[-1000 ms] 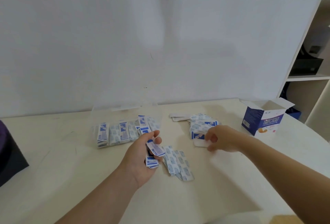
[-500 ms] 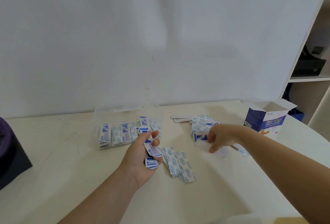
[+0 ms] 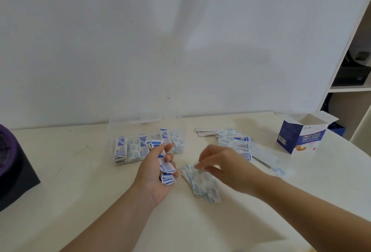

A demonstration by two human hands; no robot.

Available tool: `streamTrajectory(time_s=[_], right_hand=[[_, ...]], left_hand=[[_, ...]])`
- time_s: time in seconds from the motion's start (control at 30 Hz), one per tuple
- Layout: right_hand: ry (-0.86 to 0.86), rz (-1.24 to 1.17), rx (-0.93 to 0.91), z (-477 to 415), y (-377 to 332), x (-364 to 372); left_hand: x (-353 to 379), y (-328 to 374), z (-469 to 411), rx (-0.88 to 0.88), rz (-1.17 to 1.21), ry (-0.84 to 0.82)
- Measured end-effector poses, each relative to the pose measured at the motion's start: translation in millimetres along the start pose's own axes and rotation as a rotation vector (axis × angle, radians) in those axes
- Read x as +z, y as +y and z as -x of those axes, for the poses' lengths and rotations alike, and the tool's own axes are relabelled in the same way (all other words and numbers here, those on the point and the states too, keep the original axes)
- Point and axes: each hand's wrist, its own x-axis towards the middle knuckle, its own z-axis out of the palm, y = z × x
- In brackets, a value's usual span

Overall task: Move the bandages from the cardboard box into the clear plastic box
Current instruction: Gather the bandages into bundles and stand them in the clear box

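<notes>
While curled around a small stack of bandages, the left hand fingers and thumb clamp the wrappers against the palm. Right hand fingers point down onto a fanned row of bandages on the tabletop. Motion blur here, so cannot tell whether they pinch one or only touch.

Just beyond the left fingers: clear plastic box, bandages standing in rows inside. Beyond the right hand: loose heap of bandages. Well off to the right of that: cardboard box, flaps open.
</notes>
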Motion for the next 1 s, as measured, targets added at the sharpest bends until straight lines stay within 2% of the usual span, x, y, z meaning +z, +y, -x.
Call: streamTrajectory(time_s=[0.07, 0.2, 0.23, 0.3, 0.37, 0.5, 0.67, 0.8, 0.87, 0.93, 1.0], right_hand=[[-0.049, 0.028, 0.041, 4, 11, 4], [0.114, 0.101, 0.325, 4, 39, -14], [0.084, 0.180, 0.402, 4, 48, -17], [-0.099, 0.315, 0.533, 2, 61, -21], [-0.208, 0.291, 0.614, -1, 70, -21], [-0.252, 0.187, 0.653, -10, 71, -28], [-0.321, 0.214, 0.665, -16, 69, -34], [-0.291, 0.266, 0.678, -15, 65, -37], [-0.157, 0.073, 0.696, -17, 55, -45], [-0.037, -0.324, 0.733, -19, 39, -48], [-0.004, -0.594, 0.664, -21, 15, -43]], left_hand=[[-1, 1, 0, 0.003, 0.008, 0.005], [-1, -2, 0, -0.001, -0.012, 0.000], [-1, -3, 0, 0.000, -0.021, 0.003], [0, -4, 0, 0.000, -0.026, 0.013], [1, -4, 0, 0.000, -0.018, 0.017], [0, -3, 0, -0.011, -0.001, 0.011], [0, -3, 1, -0.017, 0.026, 0.003], [1, -3, 0, -0.011, 0.027, -0.009], [1, -3, -1, -0.005, 0.025, -0.025], [2, -4, -2, 0.012, 0.001, -0.050], [5, -6, 0, 0.035, -0.029, -0.093]])
